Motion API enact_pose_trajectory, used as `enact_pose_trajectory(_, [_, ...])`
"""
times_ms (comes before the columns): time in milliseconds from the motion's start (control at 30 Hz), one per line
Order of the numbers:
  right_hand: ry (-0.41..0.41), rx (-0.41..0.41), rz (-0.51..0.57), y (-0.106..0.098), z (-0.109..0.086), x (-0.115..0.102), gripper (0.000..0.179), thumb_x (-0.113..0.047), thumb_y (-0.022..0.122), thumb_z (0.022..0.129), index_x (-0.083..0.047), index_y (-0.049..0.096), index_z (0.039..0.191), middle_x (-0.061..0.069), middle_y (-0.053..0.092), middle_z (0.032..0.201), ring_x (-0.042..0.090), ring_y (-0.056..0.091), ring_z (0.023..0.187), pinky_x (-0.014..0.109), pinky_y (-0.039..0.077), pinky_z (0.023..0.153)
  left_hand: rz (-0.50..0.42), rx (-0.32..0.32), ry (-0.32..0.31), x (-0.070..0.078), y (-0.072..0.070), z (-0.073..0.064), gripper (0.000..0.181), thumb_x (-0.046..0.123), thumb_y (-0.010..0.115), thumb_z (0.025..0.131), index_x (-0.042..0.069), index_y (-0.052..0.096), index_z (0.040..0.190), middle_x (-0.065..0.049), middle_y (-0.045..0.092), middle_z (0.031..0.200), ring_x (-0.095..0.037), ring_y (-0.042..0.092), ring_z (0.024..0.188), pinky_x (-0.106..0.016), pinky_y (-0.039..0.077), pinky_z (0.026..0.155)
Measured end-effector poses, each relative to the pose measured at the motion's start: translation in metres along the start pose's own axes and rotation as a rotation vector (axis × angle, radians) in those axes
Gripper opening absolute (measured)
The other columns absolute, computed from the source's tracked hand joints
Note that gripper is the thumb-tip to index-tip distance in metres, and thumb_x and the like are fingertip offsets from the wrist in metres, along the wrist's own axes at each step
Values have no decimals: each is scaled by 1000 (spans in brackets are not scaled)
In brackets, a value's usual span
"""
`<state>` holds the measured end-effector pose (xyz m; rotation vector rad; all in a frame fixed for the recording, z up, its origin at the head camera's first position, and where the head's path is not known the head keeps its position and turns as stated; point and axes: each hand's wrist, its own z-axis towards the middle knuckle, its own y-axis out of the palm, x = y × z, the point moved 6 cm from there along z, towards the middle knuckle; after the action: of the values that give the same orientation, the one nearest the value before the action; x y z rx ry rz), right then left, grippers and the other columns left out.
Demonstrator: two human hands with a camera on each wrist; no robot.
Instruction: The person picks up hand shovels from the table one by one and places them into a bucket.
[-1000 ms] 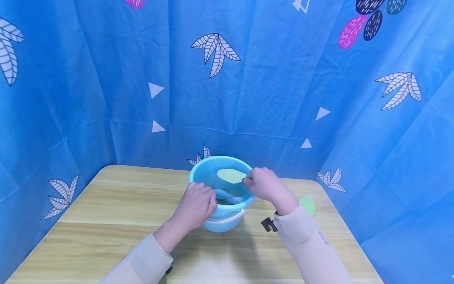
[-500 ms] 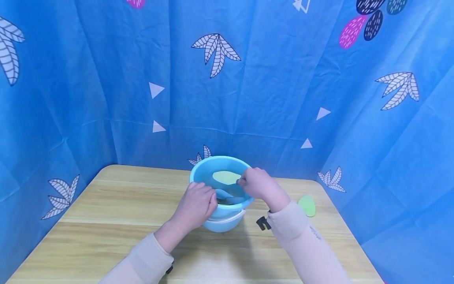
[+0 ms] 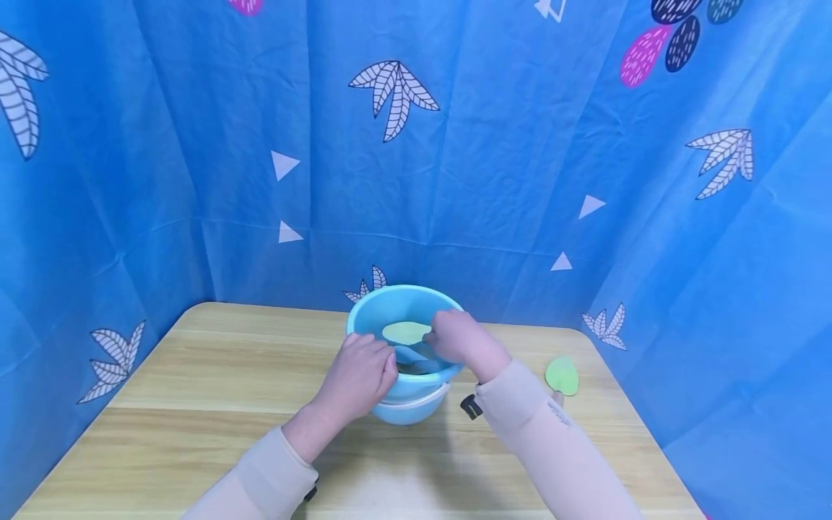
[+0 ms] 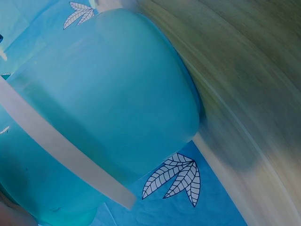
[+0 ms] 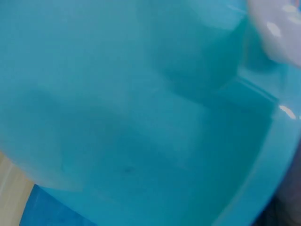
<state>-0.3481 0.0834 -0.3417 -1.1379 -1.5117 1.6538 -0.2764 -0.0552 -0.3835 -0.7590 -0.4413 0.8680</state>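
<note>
A light blue bucket (image 3: 406, 415) with a white handle (image 3: 422, 399) stands on the table. My left hand (image 3: 357, 375) grips its near-left rim. In the left wrist view, the bucket wall (image 4: 117, 89) fills much of the picture. My right hand (image 3: 458, 337) reaches over the right rim, fingers curled, holding what looks like a small shovel with a pale green head (image 3: 406, 332); its handle is mostly hidden by the hand. A light blue curved piece (image 3: 416, 359) lies inside the bucket. The right wrist view shows mainly blue bucket wall (image 5: 122, 108), blurred.
On the right of the wooden table (image 3: 214, 375) lies another flat green-headed tool (image 3: 562, 375) with a greyish handle, partly behind my right sleeve. A blue patterned curtain (image 3: 494, 144) surrounds the table's back and sides.
My right hand has moved left and slightly down into the bucket, and the green head has shifted left and lower with it. The left hand has stayed on the rim.
</note>
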Motion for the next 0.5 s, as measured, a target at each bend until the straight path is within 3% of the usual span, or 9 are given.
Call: enact_pose_trajectory(500, [-4, -52, -88, 16, 15, 0, 18, -19, 63, 96, -9, 64, 81, 4, 57, 69, 20, 54, 66, 35, 49, 71, -13, -19, -24, -2, 1, -1, 27, 24, 42, 97, 21, 50, 71, 11, 43, 65, -12, 40, 72, -33, 34, 73])
